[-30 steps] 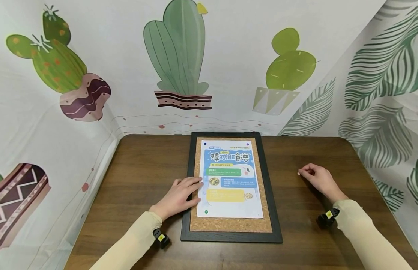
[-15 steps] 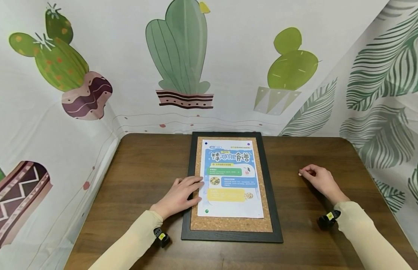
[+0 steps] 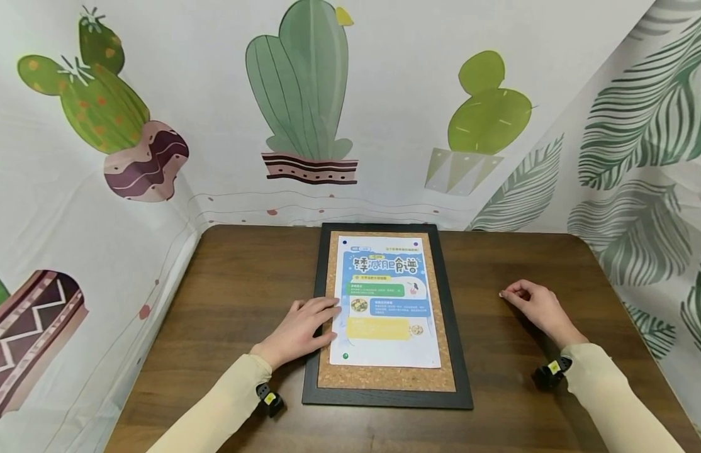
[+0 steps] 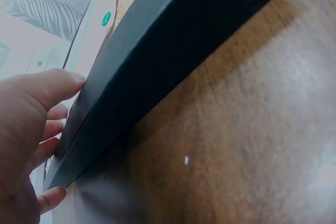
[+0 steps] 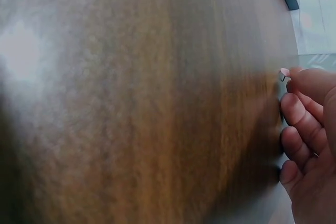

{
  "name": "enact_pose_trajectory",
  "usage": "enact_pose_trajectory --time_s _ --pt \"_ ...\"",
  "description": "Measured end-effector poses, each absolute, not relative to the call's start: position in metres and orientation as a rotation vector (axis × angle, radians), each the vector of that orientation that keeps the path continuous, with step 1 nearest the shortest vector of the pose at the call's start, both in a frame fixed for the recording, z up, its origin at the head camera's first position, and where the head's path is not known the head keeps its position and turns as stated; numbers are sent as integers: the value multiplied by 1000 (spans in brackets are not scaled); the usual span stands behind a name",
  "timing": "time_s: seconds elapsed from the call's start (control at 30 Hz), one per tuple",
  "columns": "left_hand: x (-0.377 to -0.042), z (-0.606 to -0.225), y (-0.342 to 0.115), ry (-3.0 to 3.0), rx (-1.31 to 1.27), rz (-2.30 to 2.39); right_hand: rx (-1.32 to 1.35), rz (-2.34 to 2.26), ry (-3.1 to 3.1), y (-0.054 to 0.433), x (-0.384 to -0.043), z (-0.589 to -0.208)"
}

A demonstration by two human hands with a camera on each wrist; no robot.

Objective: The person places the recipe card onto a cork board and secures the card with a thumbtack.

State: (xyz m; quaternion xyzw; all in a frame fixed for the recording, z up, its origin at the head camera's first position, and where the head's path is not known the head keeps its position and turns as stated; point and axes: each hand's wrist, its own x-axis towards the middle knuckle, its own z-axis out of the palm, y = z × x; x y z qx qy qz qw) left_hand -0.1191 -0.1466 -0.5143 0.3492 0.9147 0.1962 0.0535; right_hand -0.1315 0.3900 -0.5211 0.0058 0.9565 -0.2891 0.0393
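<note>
A cork board in a black frame lies on the brown table, bearing a printed poster. Round thumbtacks sit on the poster: dark blue at top left, purple at top right, green at lower left. My left hand rests across the board's left edge, fingertips on the poster's border. To the right of the board, low over the table, my right hand pinches a small pale pink thumbtack between thumb and forefinger. Its other fingers are curled, their tips near the tabletop.
A white cloth printed with cacti and leaves hangs behind and at both sides of the table. The board's far edge lies close to that cloth. Each wrist wears a small black camera.
Both hands stay nearly where they were. The right hand has turned slightly, and the thumbtack shows less in the head view. The head view itself shifts a little.
</note>
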Motion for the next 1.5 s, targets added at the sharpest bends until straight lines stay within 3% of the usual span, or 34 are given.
enact_pose_trajectory --time_s 1.5 --pt "-120 -517 -149 2792 1106 581 -8 -843 2963 388 -135 -523"
